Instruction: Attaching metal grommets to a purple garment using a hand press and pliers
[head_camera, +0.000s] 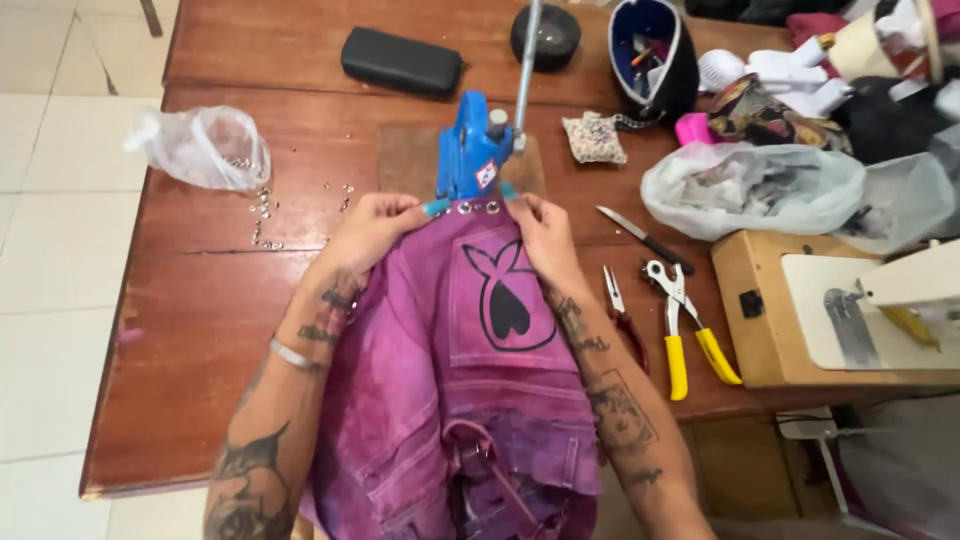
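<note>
A purple-pink denim garment (470, 400) with a black heart-shaped print on a pocket lies on the wooden table (200, 300). Its top edge, lined with silver eyelets (478, 207), sits under a blue hand press (470, 150) with a metal lever (527, 70). My left hand (375, 228) pinches the garment's upper left edge beside the press. My right hand (545, 235) holds the upper right edge. Both forearms rest along the fabric.
A clear bag (205, 148) and loose eyelets (265, 215) lie at the left. Pliers (620, 315), yellow-handled punch pliers (685, 330) and a knife (645, 240) lie at the right. A sewing machine (860, 310), plastic bags (750, 185), a black case (400, 62) and an open pouch (650, 50) stand further back.
</note>
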